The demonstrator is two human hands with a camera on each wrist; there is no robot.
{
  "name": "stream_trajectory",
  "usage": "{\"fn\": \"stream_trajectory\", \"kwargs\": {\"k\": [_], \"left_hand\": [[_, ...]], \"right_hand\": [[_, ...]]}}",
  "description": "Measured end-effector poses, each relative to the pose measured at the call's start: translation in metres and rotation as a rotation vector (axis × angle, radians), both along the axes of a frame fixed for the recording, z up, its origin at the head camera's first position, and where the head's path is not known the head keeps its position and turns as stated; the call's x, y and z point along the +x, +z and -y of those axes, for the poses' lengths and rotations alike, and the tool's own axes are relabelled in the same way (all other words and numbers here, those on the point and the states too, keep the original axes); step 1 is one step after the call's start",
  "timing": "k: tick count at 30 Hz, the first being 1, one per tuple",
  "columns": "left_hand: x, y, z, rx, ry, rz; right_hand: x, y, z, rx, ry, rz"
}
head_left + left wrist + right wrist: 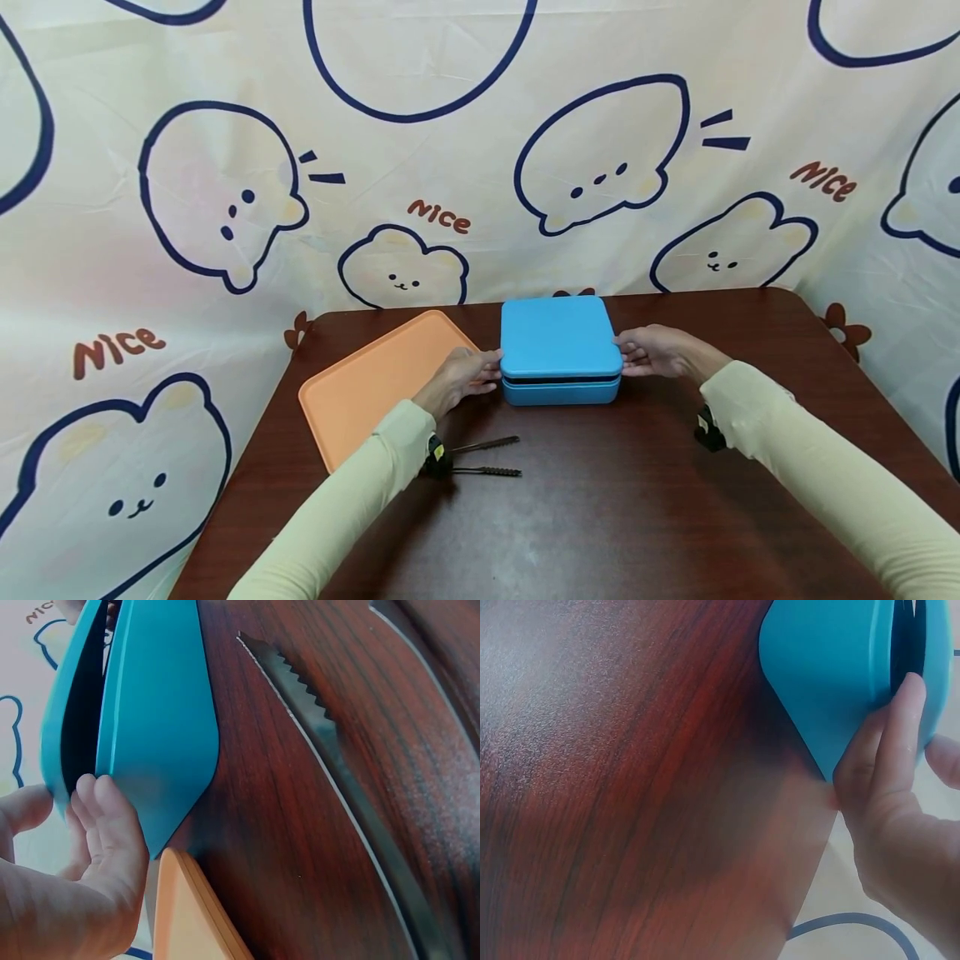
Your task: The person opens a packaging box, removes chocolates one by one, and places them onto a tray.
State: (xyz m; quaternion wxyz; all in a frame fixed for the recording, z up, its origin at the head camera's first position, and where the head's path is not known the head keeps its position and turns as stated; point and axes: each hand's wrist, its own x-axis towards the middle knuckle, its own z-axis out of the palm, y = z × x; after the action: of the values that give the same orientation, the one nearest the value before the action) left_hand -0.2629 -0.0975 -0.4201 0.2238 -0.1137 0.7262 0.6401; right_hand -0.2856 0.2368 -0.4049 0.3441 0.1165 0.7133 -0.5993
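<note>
A blue box (562, 394) stands near the table's far edge, its lid (558, 335) raised slightly at the front so that a dark gap shows. At the box's left side my left hand (462, 375) pinches the lid's edge, with the thumb on the outside and fingertips at the gap. My right hand (660, 350) holds the lid's edge on the opposite side in much the same way. In the left wrist view the gap widens beside the fingers (112, 825). What lies inside the box is hidden.
An orange tray (382, 383) lies slanted on the left, partly under my left forearm. Metal tongs (495, 472) with toothed tips lie in front of the box, partly hidden behind my left wrist. A printed cloth (480, 167) hangs behind the brown table (600, 517).
</note>
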Motion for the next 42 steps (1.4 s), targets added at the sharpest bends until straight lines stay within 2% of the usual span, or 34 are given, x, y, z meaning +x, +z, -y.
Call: {"fn": "stream_trajectory", "kwargs": {"k": [6,11,16,25,33,42], "left_hand": [[0.0,0.001,0.001,0.08,0.004,-0.025],[-0.001,0.002,0.001,0.157,0.016,-0.048],[-0.001,0.004,0.002,0.178,0.024,-0.08],[-0.002,0.005,0.002,0.149,-0.02,-0.144],[-0.002,0.009,0.0,0.158,-0.029,-0.19],[-0.005,0.011,0.002,0.218,-0.061,-0.23]], "right_hand": [[0.0,0.001,0.0,-0.01,-0.011,-0.015],[0.001,0.002,0.001,0.005,0.0,-0.065],[0.001,0.004,0.001,0.032,0.014,-0.118],[0.003,0.003,0.001,0.129,-0.061,-0.332],[0.006,0.006,0.0,0.077,-0.11,-0.434],[0.008,0.01,0.0,-0.006,-0.072,-0.479]]}}
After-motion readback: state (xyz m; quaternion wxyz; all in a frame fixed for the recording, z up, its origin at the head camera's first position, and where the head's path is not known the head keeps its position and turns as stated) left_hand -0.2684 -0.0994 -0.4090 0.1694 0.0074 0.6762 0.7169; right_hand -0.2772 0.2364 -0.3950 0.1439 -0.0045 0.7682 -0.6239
